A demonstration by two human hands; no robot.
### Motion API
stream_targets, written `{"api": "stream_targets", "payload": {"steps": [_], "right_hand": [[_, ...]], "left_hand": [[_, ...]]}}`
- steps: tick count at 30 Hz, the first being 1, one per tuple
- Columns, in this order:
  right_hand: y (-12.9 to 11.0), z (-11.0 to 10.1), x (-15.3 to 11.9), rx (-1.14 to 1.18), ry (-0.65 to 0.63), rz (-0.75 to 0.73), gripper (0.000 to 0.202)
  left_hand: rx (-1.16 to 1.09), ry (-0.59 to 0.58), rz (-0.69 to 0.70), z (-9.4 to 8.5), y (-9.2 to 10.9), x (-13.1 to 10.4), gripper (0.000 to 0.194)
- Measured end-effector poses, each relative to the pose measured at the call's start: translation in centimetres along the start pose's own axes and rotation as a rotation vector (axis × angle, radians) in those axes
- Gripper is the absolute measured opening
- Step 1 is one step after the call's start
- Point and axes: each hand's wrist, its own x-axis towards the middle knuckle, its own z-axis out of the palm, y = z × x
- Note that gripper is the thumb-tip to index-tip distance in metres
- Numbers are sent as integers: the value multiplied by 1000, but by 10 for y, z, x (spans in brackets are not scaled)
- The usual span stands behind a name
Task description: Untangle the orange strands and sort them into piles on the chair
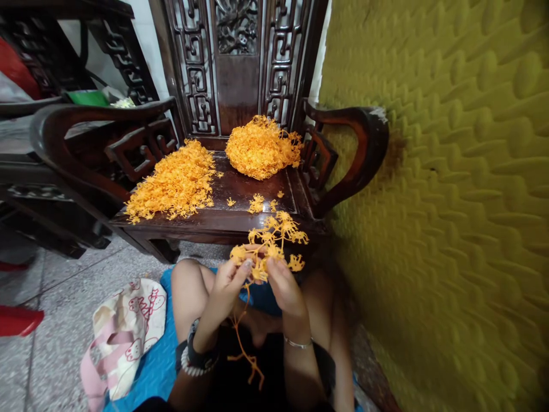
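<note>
1. The left hand point(227, 281) pinched an orange flower sprig point(273, 250) between thumb and fingers, just short of the chair seat point(242, 187).
2. The right hand point(285, 289) held the same sprig close beside, fingers closed at the blossoms; the exact contact was partly hidden.
3. The flowered end stood out beyond both hands, while a bare, branching orange stem point(251, 360) dangled below the left hand; whether it joined the sprig could not be told.
4. On the seat, a broad heap of orange blossoms point(175, 183) spread at the left, and a rounded orange pile point(259, 149) sat toward the right.
5. Stray blossoms point(256, 203) lay near the front edge.
6. A cloth bag point(146, 309) rested partly on a blue mat point(158, 366).
</note>
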Motion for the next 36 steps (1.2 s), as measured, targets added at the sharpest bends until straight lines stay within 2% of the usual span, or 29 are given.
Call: {"api": "stream_targets", "payload": {"steps": [3,6,9,12,16,21,28,32,36], "right_hand": [[-1,5,0,61,47,1,33],[-5,5,0,15,77,-35,24],[-8,1,0,-61,118,-56,23],[-8,-3,1,-91,147,-39,24],[-10,-5,1,-70,142,-50,23],[-15,-2,-3,9,85,-42,20],[-19,-2,-8,21,-41,42,32],[-19,-1,-10,94,-32,43,33],[-19,8,-11,198,60,10,36]], "left_hand": [[35,45,12,-3,-4,1,40],[138,122,70,-9,-1,4,35],[271,84,110,-14,5,6,25],[289,48,122,-14,9,6,20],[191,-16,96,-7,5,6,19],[-38,-18,24,3,-3,4,34],[-342,-168,-215,8,-5,1,37],[-513,-140,-298,14,6,-1,33],[-635,-55,-315,27,11,-6,34]]}}
